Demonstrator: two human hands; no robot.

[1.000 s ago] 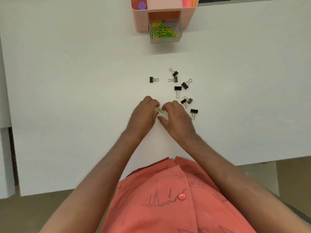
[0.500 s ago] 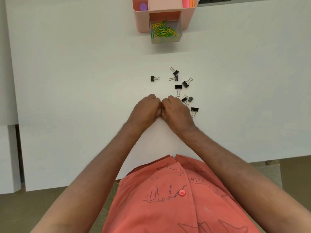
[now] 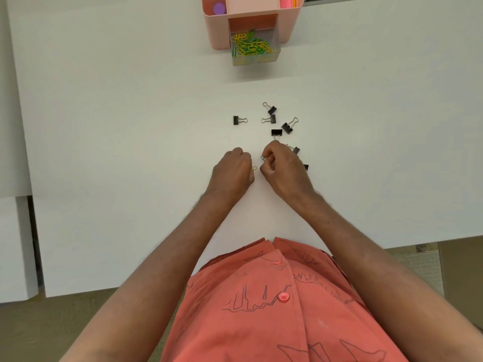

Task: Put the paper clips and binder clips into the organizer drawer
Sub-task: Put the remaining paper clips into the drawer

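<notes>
My left hand [image 3: 232,169] is curled on the white table and holds a yellow paper clip [image 3: 254,168] whose tip sticks out on its right side. A short gap to the right, my right hand [image 3: 281,168] pinches a green paper clip [image 3: 263,158] at its fingertips. Several black binder clips [image 3: 276,132] lie scattered just beyond and to the right of my right hand; one binder clip [image 3: 236,120] lies apart on the left. At the far edge the pink organizer [image 3: 217,32] has its clear drawer [image 3: 257,60] pulled out, with several yellow and green paper clips [image 3: 251,45] inside.
The white table [image 3: 130,126] stretches wide to the left and right. A purple round thing [image 3: 219,8] sits in the organizer's top left compartment. The table's near edge runs just in front of my orange shirt [image 3: 274,309].
My hands were pressed together over the clips half a second ago. They have now drawn apart, each holding one paper clip; the right hand moved up and right.
</notes>
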